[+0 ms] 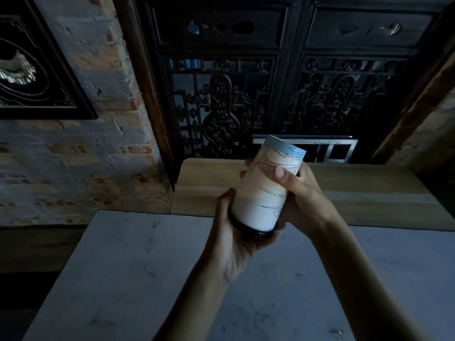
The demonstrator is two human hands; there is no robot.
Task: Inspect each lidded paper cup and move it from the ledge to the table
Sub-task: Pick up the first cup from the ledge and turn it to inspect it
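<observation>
A white paper cup (261,193) with line drawings and a black lid is held upside down and tilted, lid toward me, base pointing away. My left hand (236,239) cups the black lid end from below. My right hand (302,193) wraps the cup's upper side, thumb pressed on the printed wall. The cup hangs in the air over the near edge of the wooden ledge (357,193) and the far edge of the grey marble table (123,279). No other cup shows on the ledge or the table.
A dark carved wooden screen (270,94) rises behind the ledge. A brick wall (86,168) with a black framed picture (32,70) stands to the left. A metal frame (332,148) sits behind the ledge's back edge.
</observation>
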